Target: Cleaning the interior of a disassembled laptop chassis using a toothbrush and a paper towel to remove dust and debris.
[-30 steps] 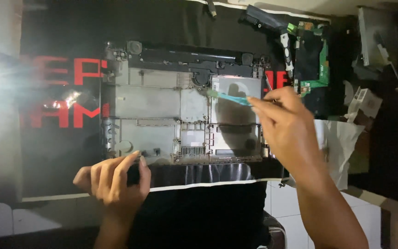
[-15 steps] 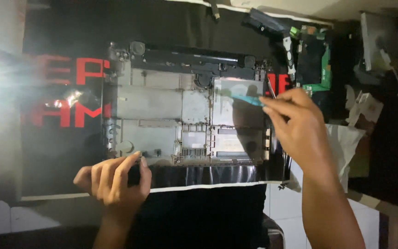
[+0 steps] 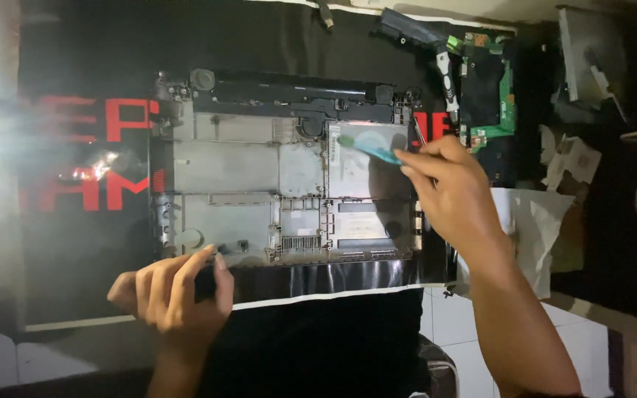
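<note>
Grey laptop shell (image 3: 259,184), opened up and flat on a black mat (image 3: 90,243) with big red letters, right in the middle of the view. Small blue-green brush (image 3: 370,149) over the shiny square bay at the shell's upper right, tip down near the metal. Pinched tight in the right hand (image 3: 451,191), fingers closed around its handle. Left hand (image 3: 175,295) at the shell's near edge, fingers curled and touching the lower left corner; holding nothing, just pressing there. Green circuit board (image 3: 488,88) past the shell's far right corner, a black hinge part (image 3: 414,29) above it. Crumpled white paper (image 3: 532,221) just beside the right wrist. Bright glare on the mat's left side.
</note>
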